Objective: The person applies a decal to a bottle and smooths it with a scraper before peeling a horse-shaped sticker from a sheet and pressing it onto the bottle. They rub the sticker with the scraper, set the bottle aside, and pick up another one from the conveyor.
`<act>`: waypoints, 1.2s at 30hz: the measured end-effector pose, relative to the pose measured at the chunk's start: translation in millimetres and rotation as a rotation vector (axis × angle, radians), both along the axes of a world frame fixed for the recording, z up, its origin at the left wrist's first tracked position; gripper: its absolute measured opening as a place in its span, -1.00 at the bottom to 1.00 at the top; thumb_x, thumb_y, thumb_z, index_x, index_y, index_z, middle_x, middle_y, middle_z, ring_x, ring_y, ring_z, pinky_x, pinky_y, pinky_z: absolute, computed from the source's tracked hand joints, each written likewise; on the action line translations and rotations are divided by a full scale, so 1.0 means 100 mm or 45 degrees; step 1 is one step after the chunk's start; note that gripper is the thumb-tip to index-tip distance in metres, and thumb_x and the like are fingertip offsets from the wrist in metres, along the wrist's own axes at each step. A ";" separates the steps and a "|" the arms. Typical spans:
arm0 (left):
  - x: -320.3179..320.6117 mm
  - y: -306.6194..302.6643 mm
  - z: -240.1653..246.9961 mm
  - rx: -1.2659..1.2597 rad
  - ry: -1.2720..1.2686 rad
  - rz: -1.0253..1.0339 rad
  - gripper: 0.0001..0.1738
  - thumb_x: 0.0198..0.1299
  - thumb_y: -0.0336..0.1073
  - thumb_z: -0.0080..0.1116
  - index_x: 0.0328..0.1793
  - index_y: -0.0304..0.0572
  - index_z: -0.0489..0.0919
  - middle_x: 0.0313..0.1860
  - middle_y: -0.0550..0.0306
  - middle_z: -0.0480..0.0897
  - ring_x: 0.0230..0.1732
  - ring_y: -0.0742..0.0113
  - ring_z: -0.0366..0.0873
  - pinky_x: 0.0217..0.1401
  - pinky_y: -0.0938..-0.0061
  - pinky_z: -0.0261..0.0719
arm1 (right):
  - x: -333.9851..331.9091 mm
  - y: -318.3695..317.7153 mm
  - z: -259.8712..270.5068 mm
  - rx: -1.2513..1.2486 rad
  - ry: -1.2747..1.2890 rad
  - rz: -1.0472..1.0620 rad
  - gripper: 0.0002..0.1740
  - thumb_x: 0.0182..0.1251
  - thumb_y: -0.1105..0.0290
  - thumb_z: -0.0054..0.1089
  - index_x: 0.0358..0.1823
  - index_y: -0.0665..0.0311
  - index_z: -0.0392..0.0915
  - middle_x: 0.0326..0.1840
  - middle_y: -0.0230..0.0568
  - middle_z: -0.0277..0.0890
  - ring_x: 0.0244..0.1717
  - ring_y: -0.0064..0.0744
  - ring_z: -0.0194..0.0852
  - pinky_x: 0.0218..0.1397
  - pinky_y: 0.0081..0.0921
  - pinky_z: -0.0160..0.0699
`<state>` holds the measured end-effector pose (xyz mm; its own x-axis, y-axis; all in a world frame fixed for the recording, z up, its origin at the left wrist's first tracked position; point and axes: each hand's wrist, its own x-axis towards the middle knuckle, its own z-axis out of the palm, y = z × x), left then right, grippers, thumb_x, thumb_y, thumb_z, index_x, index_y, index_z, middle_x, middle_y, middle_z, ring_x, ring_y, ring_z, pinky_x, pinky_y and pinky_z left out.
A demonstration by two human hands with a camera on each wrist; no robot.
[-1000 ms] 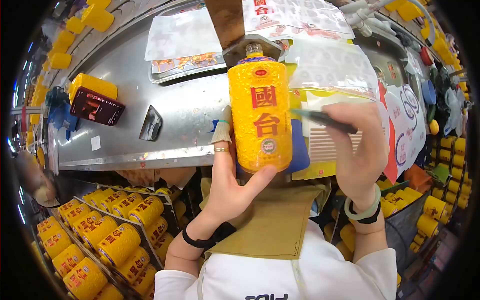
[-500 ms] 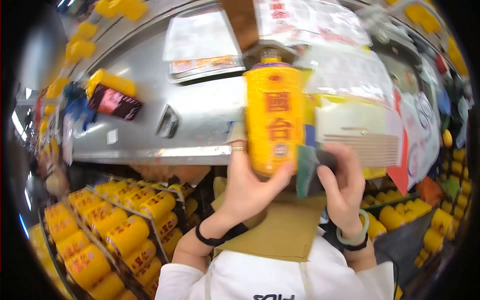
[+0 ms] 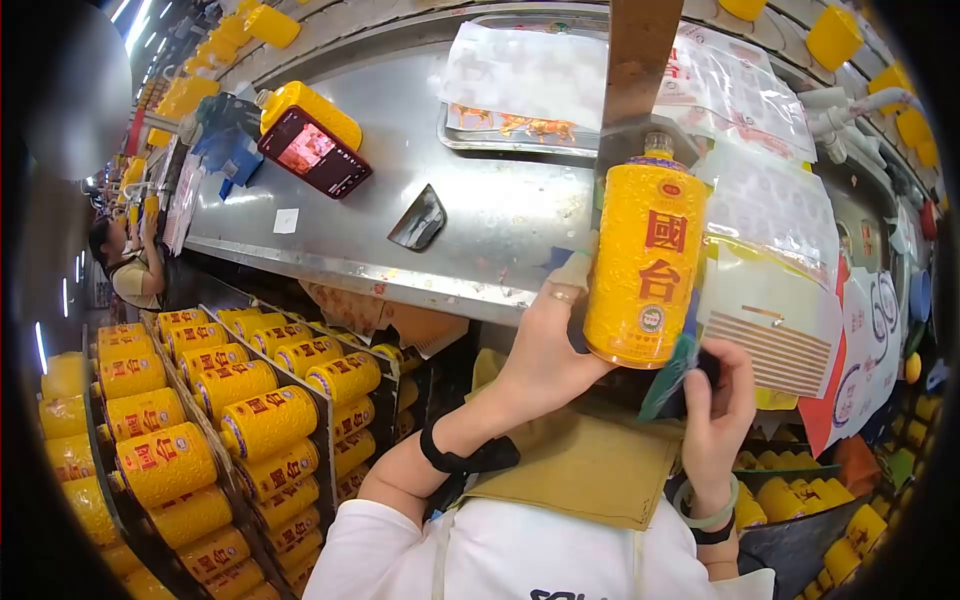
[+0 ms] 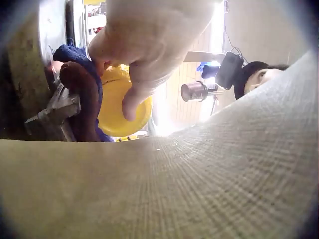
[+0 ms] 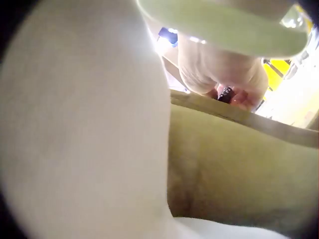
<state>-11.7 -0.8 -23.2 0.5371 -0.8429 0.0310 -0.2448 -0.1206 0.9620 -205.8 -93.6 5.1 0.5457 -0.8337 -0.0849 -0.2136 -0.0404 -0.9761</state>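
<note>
My left hand [image 3: 545, 350] grips a yellow embossed bottle [image 3: 650, 265] with red characters, its uncapped neck pointing away from me at a dark support. The thumb presses on the bottle's base, and a pale sleeve covers one fingertip along its left side. In the left wrist view, that hand [image 4: 149, 50] shows at the round base of the bottle [image 4: 119, 112]. By the base's right side, my right hand [image 3: 722, 415] pinches a thin green and black flat piece [image 3: 668, 382]. The right wrist view shows this hand [image 5: 219, 64] with a dark bit between its fingers.
On the metal table [image 3: 330, 225] a phone [image 3: 315, 152] leans on another yellow bottle [image 3: 320, 112], near a black curved piece [image 3: 418, 218]. Printed sheets [image 3: 770, 270] lie right of the bottle. Racks of yellow bottles [image 3: 165, 465] stand left. Another person [image 3: 135, 270] is far left.
My right hand has come down from beside the bottle's middle to its base, bringing the green and black piece along. The head view has turned left; the left hand keeps its grip.
</note>
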 end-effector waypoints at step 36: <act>-0.19 -0.02 0.09 -0.154 -0.188 0.168 0.14 -0.04 -0.37 0.69 0.66 -0.38 0.25 0.30 -0.12 0.50 0.30 0.04 0.56 0.39 0.21 0.58 | 0.24 0.02 0.39 -0.339 0.073 0.108 -0.72 0.18 0.59 0.41 -0.06 0.34 0.70 -0.34 -0.18 0.45 -0.39 -0.28 0.46 -0.33 -0.45 0.45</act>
<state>-30.6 -2.7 -13.8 0.6248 -0.7509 0.2139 -0.3734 -0.0468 0.9265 -181.5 -91.4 44.3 0.6150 -0.7823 0.0986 -0.2527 -0.3140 -0.9152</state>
